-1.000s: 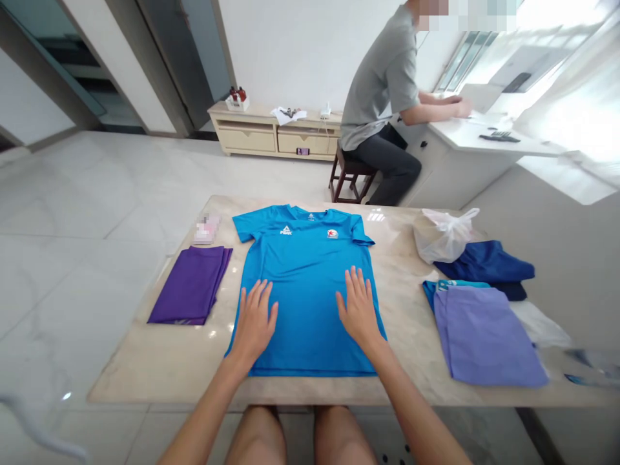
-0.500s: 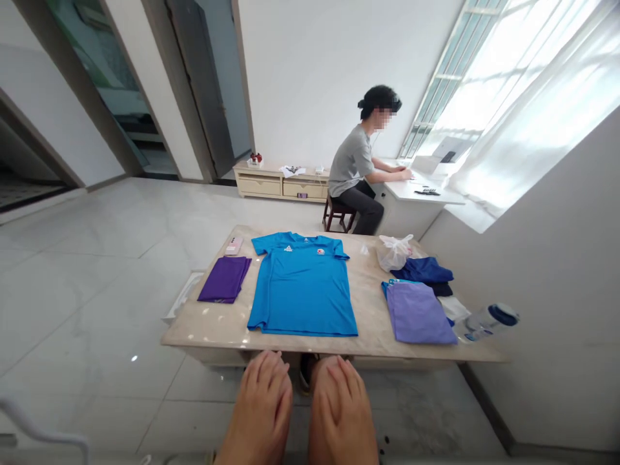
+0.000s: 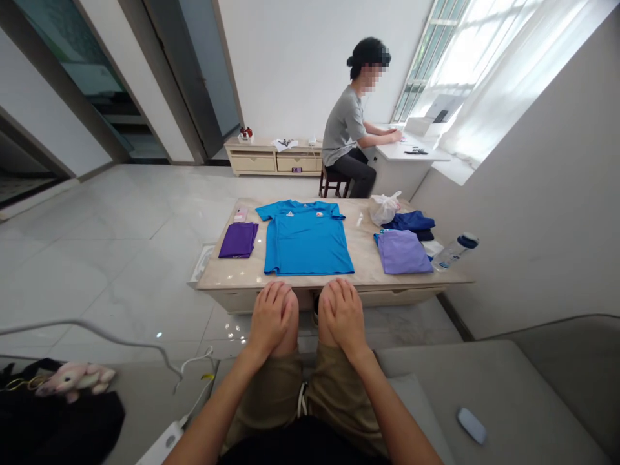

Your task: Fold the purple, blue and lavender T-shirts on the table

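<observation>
The left hand (image 3: 271,318) drapes over the left knee (image 3: 293,318), fingers loosely curved and side by side, with no object in it; the right hand (image 3: 345,315) lies likewise on the right knee (image 3: 325,330). At 12 o'clock from the 2 hands, touching neither, a blue T-shirt (image 3: 309,242) is spread flat on the table (image 3: 364,257), collar farthest away. Between 10 and 11 o'clock lies a folded purple cloth (image 3: 237,241), apart from the shirt. At 2 o'clock is a folded lavender cloth (image 3: 404,253), with a clear bottle (image 3: 448,254) at its 3 o'clock and a white plastic bag (image 3: 384,210) at its 11. Beyond, between 12 and 1, a person (image 3: 343,126) sits at a white desk (image 3: 402,169).
</observation>
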`<state>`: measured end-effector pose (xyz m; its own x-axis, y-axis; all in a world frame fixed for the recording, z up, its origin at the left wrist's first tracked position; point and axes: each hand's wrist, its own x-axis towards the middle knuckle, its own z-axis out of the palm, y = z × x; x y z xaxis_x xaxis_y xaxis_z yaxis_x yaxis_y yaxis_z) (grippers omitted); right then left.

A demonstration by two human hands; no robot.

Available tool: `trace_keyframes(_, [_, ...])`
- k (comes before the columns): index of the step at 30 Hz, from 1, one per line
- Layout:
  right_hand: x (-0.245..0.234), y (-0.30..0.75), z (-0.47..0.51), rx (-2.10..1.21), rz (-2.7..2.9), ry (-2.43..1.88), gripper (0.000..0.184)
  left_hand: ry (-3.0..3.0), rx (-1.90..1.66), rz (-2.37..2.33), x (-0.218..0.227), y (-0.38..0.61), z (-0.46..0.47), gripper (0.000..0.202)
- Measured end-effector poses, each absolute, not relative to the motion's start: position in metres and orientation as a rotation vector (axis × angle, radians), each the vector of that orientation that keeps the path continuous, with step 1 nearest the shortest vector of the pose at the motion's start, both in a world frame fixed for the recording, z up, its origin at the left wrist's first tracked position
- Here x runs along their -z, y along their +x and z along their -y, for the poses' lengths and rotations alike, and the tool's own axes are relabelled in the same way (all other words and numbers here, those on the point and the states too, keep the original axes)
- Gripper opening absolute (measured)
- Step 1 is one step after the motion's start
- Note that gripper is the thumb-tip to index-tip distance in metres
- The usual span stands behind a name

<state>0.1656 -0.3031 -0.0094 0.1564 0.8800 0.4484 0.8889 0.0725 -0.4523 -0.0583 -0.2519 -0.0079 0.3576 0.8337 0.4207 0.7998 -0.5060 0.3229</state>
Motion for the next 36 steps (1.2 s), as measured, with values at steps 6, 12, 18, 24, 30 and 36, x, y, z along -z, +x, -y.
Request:
trace_keyframes(6, [0.014,0.173,0.297,-0.011,1.640,-1.765,0.042,2.514,-0.850,-1.534,0.010,-0.059,0.248,0.040])
trace_keyframes(12, [0.023,0.194,0.290,-0.026,1.618,-1.728,0.039,2.503,-0.869,-1.502,0.010,-0.062,0.235,0.037])
trace_keyframes(18, [0.027,0.198,0.289,0.012,1.649,-1.721,0.040,2.503,-0.909,-1.458,0.008,-0.063,0.227,0.035])
trace_keyframes(24, [0.023,0.197,0.290,0.010,1.692,-1.698,0.043,2.487,-0.886,-1.471,0.007,-0.057,0.229,0.038])
trace_keyframes(30, [0.023,0.198,0.286,0.005,1.685,-1.705,0.040,2.498,-0.860,-1.461,0.004,-0.052,0.228,0.038])
trace_keyframes(36, [0.020,0.197,0.284,0.008,1.699,-1.701,0.040,2.513,-0.866,-1.447,0.002,-0.056,0.225,0.037])
